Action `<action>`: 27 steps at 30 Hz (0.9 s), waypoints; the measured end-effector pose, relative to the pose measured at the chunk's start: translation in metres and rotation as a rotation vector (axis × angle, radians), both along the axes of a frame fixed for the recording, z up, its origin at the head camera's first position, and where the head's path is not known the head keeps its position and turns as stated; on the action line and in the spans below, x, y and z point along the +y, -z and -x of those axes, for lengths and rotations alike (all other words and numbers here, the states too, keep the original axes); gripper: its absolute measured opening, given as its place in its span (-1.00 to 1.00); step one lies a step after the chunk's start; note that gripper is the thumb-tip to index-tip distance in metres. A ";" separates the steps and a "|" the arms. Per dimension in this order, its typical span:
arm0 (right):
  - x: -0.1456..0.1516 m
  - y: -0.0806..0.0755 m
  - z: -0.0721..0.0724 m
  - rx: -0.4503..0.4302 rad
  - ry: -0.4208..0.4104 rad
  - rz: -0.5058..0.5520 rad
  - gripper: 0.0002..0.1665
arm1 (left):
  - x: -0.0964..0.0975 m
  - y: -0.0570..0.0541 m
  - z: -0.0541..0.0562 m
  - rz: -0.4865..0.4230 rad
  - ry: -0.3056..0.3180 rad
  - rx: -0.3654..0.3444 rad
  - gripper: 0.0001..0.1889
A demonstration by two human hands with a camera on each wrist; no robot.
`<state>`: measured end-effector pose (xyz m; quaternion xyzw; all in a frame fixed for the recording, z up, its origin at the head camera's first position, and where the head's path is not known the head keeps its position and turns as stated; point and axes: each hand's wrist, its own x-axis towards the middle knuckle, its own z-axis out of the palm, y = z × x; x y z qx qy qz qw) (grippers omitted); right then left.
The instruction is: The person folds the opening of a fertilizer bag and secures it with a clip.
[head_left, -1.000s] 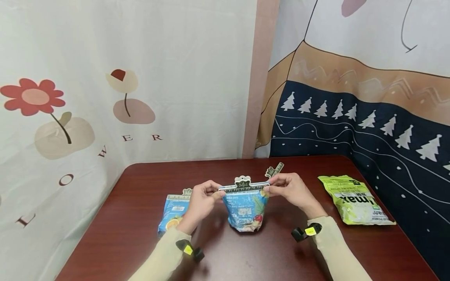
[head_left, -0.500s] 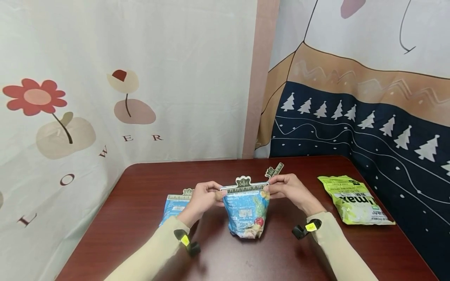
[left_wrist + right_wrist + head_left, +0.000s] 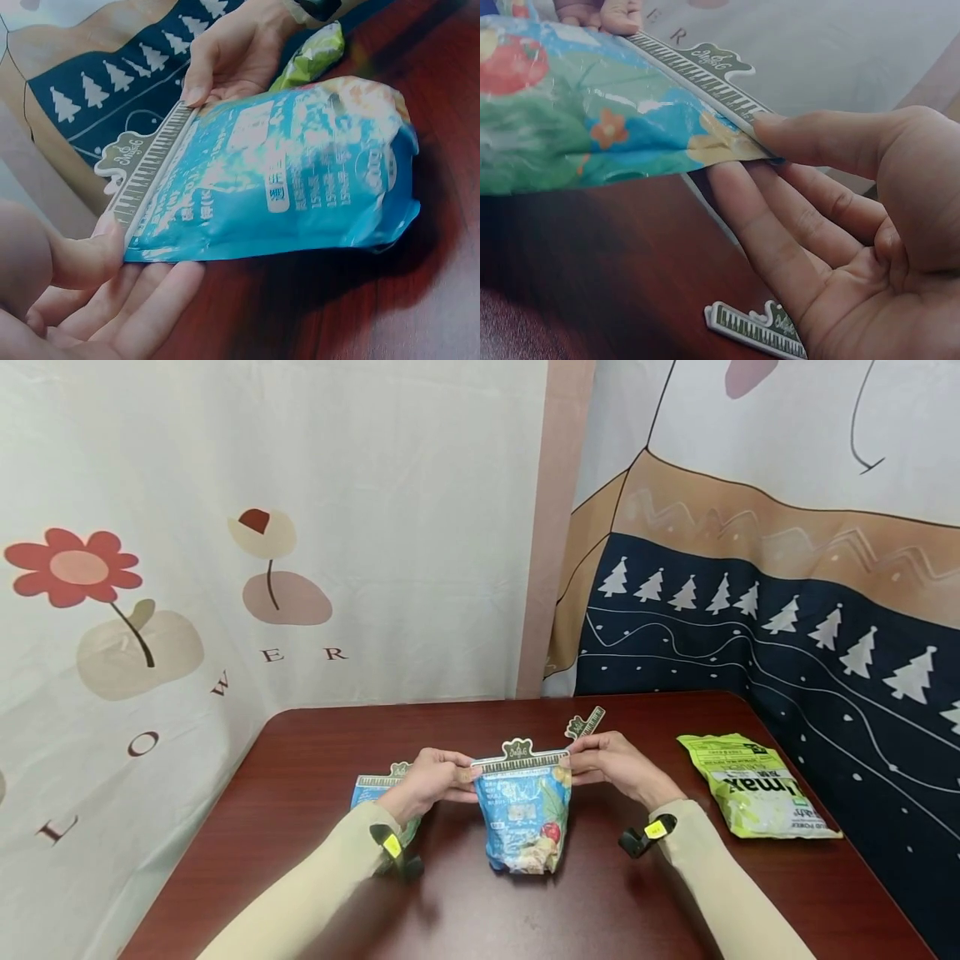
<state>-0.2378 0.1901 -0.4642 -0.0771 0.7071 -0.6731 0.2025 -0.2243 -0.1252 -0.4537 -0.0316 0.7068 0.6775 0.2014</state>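
Observation:
A blue plastic food bag (image 3: 523,817) with fruit pictures hangs between my hands, its top edge in a piano-keyboard clip (image 3: 519,763) marked "Music". My left hand (image 3: 433,779) pinches the left end of the clip and bag top, thumb on the clip and fingers behind the bag. At the opposite end my right hand (image 3: 611,766) grips the corner the same way; the right wrist view shows its thumb (image 3: 821,139) on the clip. In the left wrist view the bag (image 3: 277,180) is seen from its printed side.
A second blue bag (image 3: 367,794) with a like clip lies at the left, partly hidden by my left hand and sleeve. Behind my right hand lies a loose piano clip (image 3: 587,723). A green-yellow bag (image 3: 757,787) lies at the right of the brown table (image 3: 322,735).
The held bag's lower end has shifted toward me and more of its front shows. My left forearm has swung left, covering more of the second bag. Both hands keep their grip.

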 end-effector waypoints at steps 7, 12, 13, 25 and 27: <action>0.002 0.013 0.007 -0.025 -0.047 0.010 -0.84 | -0.006 0.007 0.009 0.012 0.092 -0.061 -0.67; 0.003 0.025 0.014 -0.064 -0.065 -0.022 -0.79 | -0.006 0.011 0.014 0.046 0.128 -0.084 -0.69; 0.003 0.027 0.015 -0.071 -0.067 -0.030 -0.77 | -0.005 0.013 0.016 0.058 0.132 -0.086 -0.69; -0.004 0.037 0.019 -0.059 0.019 -0.254 -0.68 | 0.007 0.025 0.026 0.198 0.098 -0.095 -0.75; -0.006 0.037 0.017 -0.061 0.045 -0.298 -0.72 | 0.008 0.027 0.027 0.203 0.097 -0.096 -0.77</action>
